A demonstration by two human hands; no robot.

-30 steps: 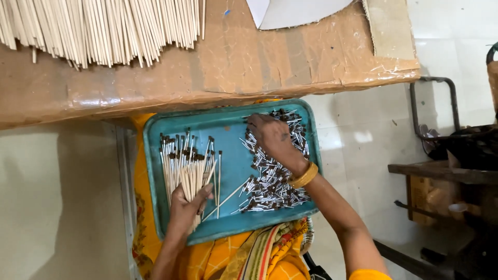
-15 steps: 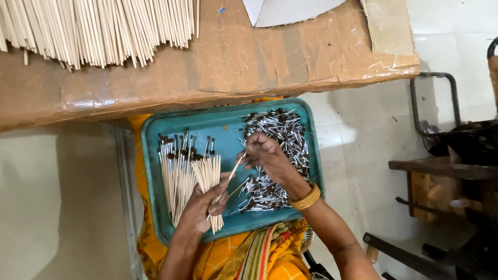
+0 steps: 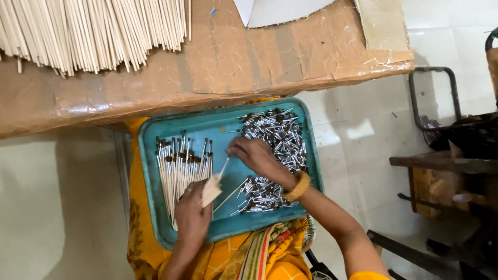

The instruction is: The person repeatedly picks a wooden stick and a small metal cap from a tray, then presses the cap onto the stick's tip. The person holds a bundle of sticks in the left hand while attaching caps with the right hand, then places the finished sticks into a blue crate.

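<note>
Thin stick [image 3: 223,169] between both hands, over teal tray [image 3: 228,228].

No screens, signs or printed labels anywhere in view. Only packaging material: a flattened brown cardboard sheet [image 3: 270,57] wrapped in glossy clear tape, spread across the top as a work surface, torn and frayed at its right corner. Lying on its upper edge, a plain white paper sheet [image 3: 275,8] with a curved cut and a tan cardboard strip [image 3: 381,23].
</note>
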